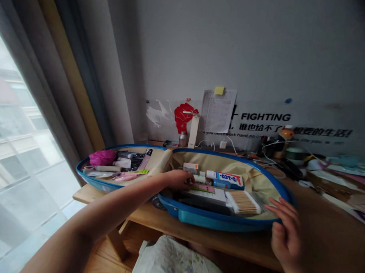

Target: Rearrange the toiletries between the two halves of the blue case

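Note:
A blue case lies open on the wooden desk, its near half (225,222) lined in beige and filled with boxes, a blue-and-white tube box (230,179) and a clear pack of cotton swabs (244,202). My left hand (179,179) reaches into this half, its fingers curled on small white items by a small box (190,168); what they grip is hidden. My right hand (285,231) rests with fingers spread on the case's right rim. The far half (89,175) holds a pink pouch (102,157) and several tubes.
The desk (324,231) runs right, cluttered with cables, jars and papers along the wall. A paper sheet (218,111) and "FIGHTING" lettering are on the wall. A window and curtains stand at left. Floral fabric (174,262) lies below the desk edge.

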Motion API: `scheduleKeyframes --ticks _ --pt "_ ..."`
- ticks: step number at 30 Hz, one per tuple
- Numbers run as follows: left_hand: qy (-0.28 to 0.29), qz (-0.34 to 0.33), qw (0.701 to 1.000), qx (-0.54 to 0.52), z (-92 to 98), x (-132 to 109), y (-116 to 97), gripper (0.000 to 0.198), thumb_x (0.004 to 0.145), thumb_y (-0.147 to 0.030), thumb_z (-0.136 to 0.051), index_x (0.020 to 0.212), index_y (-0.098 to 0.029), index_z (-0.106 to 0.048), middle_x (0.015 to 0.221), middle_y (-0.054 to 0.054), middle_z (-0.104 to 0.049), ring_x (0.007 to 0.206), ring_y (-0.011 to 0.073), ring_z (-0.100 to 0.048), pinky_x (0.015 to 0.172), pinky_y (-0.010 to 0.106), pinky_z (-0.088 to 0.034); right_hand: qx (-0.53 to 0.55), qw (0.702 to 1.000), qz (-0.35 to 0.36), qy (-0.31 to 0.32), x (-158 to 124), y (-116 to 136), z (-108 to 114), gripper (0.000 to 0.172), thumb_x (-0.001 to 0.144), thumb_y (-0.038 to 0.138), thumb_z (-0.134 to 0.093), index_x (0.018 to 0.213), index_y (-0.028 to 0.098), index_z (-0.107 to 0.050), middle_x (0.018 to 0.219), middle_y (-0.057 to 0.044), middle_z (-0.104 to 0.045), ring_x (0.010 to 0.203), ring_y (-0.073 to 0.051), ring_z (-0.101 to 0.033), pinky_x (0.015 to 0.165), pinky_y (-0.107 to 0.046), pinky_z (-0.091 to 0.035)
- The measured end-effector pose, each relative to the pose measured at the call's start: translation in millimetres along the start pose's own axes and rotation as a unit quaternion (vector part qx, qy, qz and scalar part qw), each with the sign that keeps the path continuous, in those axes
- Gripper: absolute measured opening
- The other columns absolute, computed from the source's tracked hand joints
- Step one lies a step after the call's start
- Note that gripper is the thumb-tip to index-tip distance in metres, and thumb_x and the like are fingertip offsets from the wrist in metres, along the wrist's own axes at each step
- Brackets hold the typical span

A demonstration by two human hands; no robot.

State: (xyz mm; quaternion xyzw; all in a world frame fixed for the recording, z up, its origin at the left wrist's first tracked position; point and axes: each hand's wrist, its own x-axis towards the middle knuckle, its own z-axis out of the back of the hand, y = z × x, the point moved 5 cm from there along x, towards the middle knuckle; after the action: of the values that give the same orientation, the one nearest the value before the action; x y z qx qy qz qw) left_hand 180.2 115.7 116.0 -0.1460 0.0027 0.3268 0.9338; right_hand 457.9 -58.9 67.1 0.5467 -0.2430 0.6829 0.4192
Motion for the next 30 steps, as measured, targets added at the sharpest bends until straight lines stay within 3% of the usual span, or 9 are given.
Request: scheduleKeyframes --ticks 8,15,20,22,25,27,30 --pt "-0.014 -0.013 1.000 0.012 -0.6 0.0 1.7 0.034 0.076 -0.019 -0.071 0.110 -0.021 -0.068 0.115 0.009 -0.068 0.102 0.0229 -0.064 0.092 0.031 -0.048 -0.006 1.000 0.001 0.005 0.4 0.6 -0.5 0.034 0.101 0.037 -0.037 0.113 0.018 -0.063 0.115 -0.016 -0.065 0.126 -0.032 -0.054 0.101 -0.056 -0.044" --pt "-0.024 -0.006 1.000 0.003 -3.2 -0.5 1.2 0.036 0.075 -0.020 -0.074 0.110 -0.021 -0.069 0.107 0.007 -0.070 0.095 0.0214 -0.066 0.087 0.029 -0.050 -0.010 1.000 0.001 0.007 1.4 1.3 0.3 0.034 0.101 0.038 -0.038 0.114 0.018 -0.063 0.115 -0.015 -0.065 0.124 -0.032 -0.055 0.102 -0.056 -0.045" --pt "-0.119 0.027 0.992 -0.013 25.7 -8.5 9.9 0.037 0.081 -0.032 -0.069 0.117 -0.022 -0.068 0.117 0.007 -0.068 0.107 0.0223 -0.064 0.096 0.029 -0.047 -0.009 1.000 0.008 0.005 1.2 1.4 1.6 0.034 0.101 0.038 -0.038 0.113 0.018 -0.062 0.115 -0.016 -0.065 0.124 -0.033 -0.055 0.100 -0.056 -0.045" --pt "-0.173 0.057 0.983 -0.021 47.1 -19.1 26.8 0.036 0.089 -0.036 -0.058 0.122 -0.022 -0.065 0.122 0.007 -0.067 0.109 0.0212 -0.063 0.096 0.029 -0.047 -0.011 1.000 0.006 0.006 1.6 1.4 1.5 0.034 0.101 0.038 -0.038 0.113 0.018 -0.062 0.115 -0.015 -0.065 0.124 -0.033 -0.055 0.100 -0.056 -0.046" --pt "-0.231 0.118 0.965 -0.027 73.8 -44.7 68.3 0.040 0.096 -0.037 -0.042 0.127 -0.020 -0.062 0.124 0.007 -0.067 0.109 0.0200 -0.063 0.096 0.030 -0.048 -0.013 1.000 0.006 0.001 2.5 2.1 1.2 0.034 0.101 0.038 -0.037 0.111 0.018 -0.063 0.114 -0.015 -0.065 0.123 -0.032 -0.056 0.099 -0.055 -0.046" --pt "-0.234 0.170 0.957 -0.025 80.3 -66.2 101.7 0.040 0.098 -0.038 -0.040 0.124 -0.018 -0.063 0.116 0.007 -0.070 0.104 0.0206 -0.064 0.092 0.031 -0.049 -0.007 1.000 0.008 -0.005 2.7 2.6 1.0 0.034 0.101 0.038 -0.038 0.111 0.018 -0.063 0.112 -0.015 -0.065 0.123 -0.032 -0.056 0.100 -0.054 -0.046" --pt "-0.187 0.244 0.951 -0.019 71.9 -100.2 146.6 0.034 0.097 -0.040 -0.049 0.112 -0.014 -0.066 0.102 0.007 -0.071 0.092 0.0202 -0.066 0.085 0.036 -0.053 0.000 1.000 0.005 -0.001 1.8 1.2 0.2 0.034 0.101 0.039 -0.039 0.112 0.019 -0.063 0.113 -0.014 -0.066 0.124 -0.033 -0.055 0.101 -0.055 -0.044"
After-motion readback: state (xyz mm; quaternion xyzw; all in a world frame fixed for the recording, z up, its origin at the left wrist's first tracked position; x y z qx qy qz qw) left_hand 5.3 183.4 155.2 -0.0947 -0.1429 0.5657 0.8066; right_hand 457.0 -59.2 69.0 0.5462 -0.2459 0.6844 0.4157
